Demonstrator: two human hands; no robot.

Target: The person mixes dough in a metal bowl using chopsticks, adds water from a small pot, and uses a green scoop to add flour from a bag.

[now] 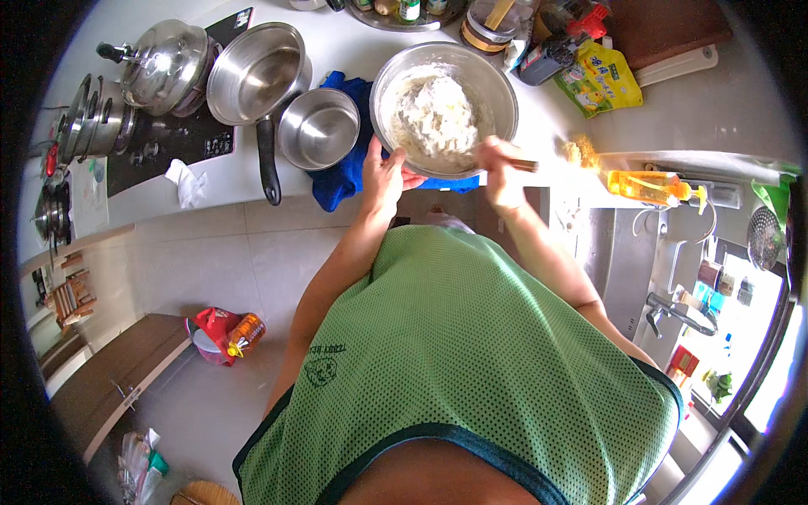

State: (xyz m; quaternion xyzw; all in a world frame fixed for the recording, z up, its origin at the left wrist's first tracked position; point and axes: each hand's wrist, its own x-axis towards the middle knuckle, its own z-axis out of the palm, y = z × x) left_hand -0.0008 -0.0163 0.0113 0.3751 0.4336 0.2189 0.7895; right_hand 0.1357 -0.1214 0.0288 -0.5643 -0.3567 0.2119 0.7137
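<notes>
A steel mixing bowl (pixel 506 95) stands at the counter's front edge on a blue cloth (pixel 338 186). Inside it lies a lumpy mass of pale, floury dough (pixel 439 113). My left hand (pixel 386 173) grips the bowl's near left rim, thumb towards the top and fingers along the outside. At the near right rim, my right hand (pixel 502 173) is closed around a brown stick-like handle (pixel 525 165); the hand is blurred, and the handle's other end is hidden by the hand and dough.
Left of the bowl are a small steel pot (pixel 319 129), a long-handled saucepan (pixel 255 76) and a lidded pressure cooker (pixel 165 66) by a black cooktop (pixel 173 148). On the right are a yellow seasoning pouch (pixel 600 79), an orange pump bottle (pixel 650 186) and a sink with a faucet (pixel 682 314).
</notes>
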